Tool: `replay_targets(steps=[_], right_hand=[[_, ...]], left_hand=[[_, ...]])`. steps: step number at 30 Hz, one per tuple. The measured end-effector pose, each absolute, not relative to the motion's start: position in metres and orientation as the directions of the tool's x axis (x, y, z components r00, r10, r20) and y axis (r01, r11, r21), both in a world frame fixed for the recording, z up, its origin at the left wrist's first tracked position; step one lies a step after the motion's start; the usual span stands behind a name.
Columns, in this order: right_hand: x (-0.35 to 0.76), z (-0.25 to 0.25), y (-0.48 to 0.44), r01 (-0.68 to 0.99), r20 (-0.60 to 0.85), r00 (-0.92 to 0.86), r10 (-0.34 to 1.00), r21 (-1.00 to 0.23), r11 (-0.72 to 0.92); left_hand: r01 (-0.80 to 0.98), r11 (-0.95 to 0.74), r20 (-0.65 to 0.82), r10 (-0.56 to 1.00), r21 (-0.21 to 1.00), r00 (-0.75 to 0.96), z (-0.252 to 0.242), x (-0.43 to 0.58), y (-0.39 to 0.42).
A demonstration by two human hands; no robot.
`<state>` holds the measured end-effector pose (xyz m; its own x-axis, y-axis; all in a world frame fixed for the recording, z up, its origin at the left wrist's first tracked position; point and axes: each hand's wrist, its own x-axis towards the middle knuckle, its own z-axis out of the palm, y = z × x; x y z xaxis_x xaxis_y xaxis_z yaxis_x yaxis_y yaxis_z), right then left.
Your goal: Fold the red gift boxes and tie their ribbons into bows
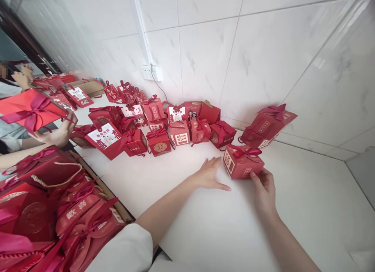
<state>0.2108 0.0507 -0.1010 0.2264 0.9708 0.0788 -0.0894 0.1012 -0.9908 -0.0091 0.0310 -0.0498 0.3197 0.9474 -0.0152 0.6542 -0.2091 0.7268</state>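
A small red gift box [241, 165] with a dark pink ribbon bow stands on the white tabletop [187, 209]. My right hand [264, 187] touches its near right corner with fingers curled against it. My left hand [209, 174] lies flat on the table just left of the box, fingers stretched out, holding nothing.
Several red gift boxes [159, 141] stand in rows toward the tiled wall, one larger box [265, 127] at the right. A carton of red bags [58, 209] sits at my lower left. Another person's hand [58, 133] at the left holds a red box [29, 108].
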Motion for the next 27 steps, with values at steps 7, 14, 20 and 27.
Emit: replay_targets(steps=[7, 14, 20, 27], right_hand=[[0.215, -0.108, 0.053, -0.111, 0.08, 0.2, 0.976, -0.988, 0.103], [0.208, -0.102, 0.052, -0.151, 0.146, 0.162, 0.976, -0.974, 0.171], [0.205, -0.085, 0.051, -0.205, 0.106, 0.038, 0.994, -0.972, 0.111], [0.21, -0.085, 0.057, -0.27, 0.01, 0.056, 0.998, -0.962, 0.025]], left_hand=[[0.538, -0.298, 0.175, 0.948, 0.789, 0.267, -0.059, 0.012, 0.06], [0.15, -0.244, 0.228, 0.967, 0.958, 0.111, -0.061, 0.016, 0.067], [-0.63, -0.047, -0.054, 0.989, 0.775, -0.14, -0.059, 0.0, 0.089], [-0.756, 0.12, -0.121, 0.991, 0.644, 0.054, -0.052, -0.012, 0.091]])
